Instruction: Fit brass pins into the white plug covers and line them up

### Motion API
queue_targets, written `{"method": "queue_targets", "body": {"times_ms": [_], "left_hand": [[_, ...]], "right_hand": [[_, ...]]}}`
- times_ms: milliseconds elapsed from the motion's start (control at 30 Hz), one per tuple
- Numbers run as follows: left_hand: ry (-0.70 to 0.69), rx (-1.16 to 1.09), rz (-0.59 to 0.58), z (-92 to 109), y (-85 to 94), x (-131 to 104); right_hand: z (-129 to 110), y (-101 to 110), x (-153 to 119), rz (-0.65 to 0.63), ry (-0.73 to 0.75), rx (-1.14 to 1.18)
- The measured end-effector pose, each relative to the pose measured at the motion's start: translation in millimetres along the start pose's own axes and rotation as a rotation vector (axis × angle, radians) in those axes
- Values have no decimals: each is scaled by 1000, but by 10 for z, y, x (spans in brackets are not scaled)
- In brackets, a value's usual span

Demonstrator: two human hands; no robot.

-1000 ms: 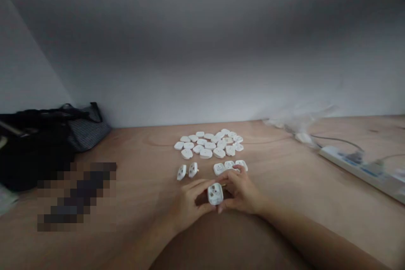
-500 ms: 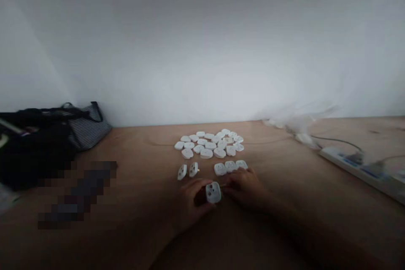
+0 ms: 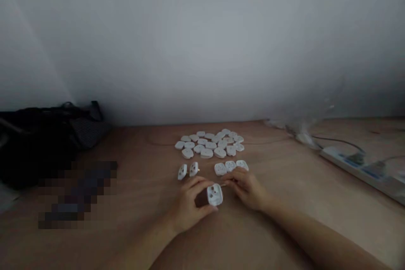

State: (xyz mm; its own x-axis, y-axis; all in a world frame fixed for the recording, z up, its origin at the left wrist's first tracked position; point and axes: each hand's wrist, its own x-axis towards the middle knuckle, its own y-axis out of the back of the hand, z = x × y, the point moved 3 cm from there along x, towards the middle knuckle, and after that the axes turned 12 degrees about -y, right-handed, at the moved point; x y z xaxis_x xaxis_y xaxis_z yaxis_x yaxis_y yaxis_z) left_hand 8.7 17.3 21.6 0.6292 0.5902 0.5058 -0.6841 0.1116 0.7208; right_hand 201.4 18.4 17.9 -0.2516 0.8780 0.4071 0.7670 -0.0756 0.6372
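My left hand (image 3: 193, 200) grips a white plug (image 3: 214, 195) by its edge, between thumb and fingers. The plug stands on its side, with the inside face and its dark holes turned towards me. Just right of it, my right hand (image 3: 245, 185) has its fingertips pinched together at a small thin piece too blurred to make out. Beyond the right hand, three white plug parts (image 3: 220, 169) sit side by side in a row. Two more plugs (image 3: 194, 169) stand tilted beyond my left hand, the right one with a brass-coloured pin showing.
Several white plug parts (image 3: 206, 153) lie in a cluster at the back of the wooden table (image 3: 142, 194). On the right are a power strip (image 3: 354, 168) with cords and a clear plastic bag (image 3: 303, 130). A black bag (image 3: 41, 147) and a pixelated dark object (image 3: 79, 192) occupy the left.
The plug in my left hand has shifted slightly to the right and down. My right hand stays close beside it. The picture's brightness has changed, with the hands lighter now.
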Motion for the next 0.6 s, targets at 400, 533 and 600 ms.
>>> {"method": "queue_targets", "body": {"times_ms": [400,533,600], "left_hand": [[-78,11,88,4,-10,16],[-70,17,84,17,-7,20],[-75,29,78,24,-4,21]], "right_hand": [[-109,-34,-52,24,-32,173],[-182,-49,-69,48,102,75],[-184,-64,-76,67,116,18]]}}
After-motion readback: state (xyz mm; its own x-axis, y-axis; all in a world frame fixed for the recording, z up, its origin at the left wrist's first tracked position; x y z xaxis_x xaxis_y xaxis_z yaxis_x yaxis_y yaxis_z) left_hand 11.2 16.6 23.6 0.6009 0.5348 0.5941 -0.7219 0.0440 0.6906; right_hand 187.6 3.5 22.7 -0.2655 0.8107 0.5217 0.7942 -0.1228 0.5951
